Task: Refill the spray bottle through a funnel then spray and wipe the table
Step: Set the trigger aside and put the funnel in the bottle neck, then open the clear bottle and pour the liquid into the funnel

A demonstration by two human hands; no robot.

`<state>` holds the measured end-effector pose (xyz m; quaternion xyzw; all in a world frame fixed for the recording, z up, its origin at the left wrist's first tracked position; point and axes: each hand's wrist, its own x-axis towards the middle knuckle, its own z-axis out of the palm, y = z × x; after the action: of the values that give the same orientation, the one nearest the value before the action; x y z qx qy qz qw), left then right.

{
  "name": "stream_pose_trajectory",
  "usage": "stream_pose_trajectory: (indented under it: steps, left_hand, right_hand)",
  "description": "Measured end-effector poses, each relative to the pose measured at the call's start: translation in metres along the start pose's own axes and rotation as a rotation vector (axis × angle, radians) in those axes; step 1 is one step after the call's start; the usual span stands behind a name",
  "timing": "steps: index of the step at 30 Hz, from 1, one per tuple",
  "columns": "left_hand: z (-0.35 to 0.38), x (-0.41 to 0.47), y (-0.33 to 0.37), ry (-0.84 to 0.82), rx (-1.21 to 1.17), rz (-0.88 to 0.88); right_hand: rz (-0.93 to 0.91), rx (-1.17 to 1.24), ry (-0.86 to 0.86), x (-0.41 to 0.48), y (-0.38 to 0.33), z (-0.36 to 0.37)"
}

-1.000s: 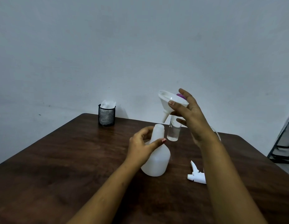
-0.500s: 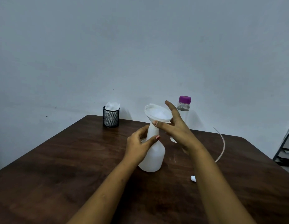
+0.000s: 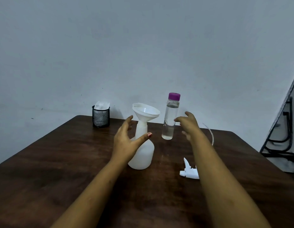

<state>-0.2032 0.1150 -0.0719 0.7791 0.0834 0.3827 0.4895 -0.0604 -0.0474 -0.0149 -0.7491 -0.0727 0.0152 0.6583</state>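
A white spray bottle (image 3: 143, 155) stands uncapped on the dark wooden table (image 3: 60, 162), with a white funnel (image 3: 145, 111) sitting tilted in its neck. My left hand (image 3: 126, 140) is spread around the bottle's left side, fingers apart, thumb across the front of the bottle. To the right stands a clear water bottle (image 3: 170, 117) with a purple cap. My right hand (image 3: 188, 124) hovers open just right of it, not touching. The white spray head (image 3: 188, 170) lies on the table beside my right forearm, its thin tube (image 3: 211, 134) curving behind my wrist.
A black mesh cup (image 3: 101, 117) holding white tissues stands at the table's far left edge by the grey wall. A dark metal frame (image 3: 283, 137) leans at the right, beyond the table's edge.
My right hand set the funnel into the bottle's neck, let go and moved right toward the water bottle. My left hand loosened from the bottle and opened.
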Motion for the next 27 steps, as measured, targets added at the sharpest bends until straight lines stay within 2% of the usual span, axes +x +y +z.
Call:
stream_pose_trajectory:
  steps: [9, 20, 27]
  left_hand:
    - [-0.003, 0.007, -0.011, 0.033, -0.075, -0.036]
    - [-0.002, 0.008, -0.016, 0.027, -0.132, -0.048]
    - [0.002, 0.001, -0.011, 0.120, -0.048, 0.014]
  right_hand:
    - [-0.100, -0.287, 0.125, 0.047, 0.025, 0.038]
    - [-0.193, -0.323, 0.181, 0.061, 0.046, 0.043]
    - [-0.333, -0.208, 0.114, 0.001, 0.047, 0.016]
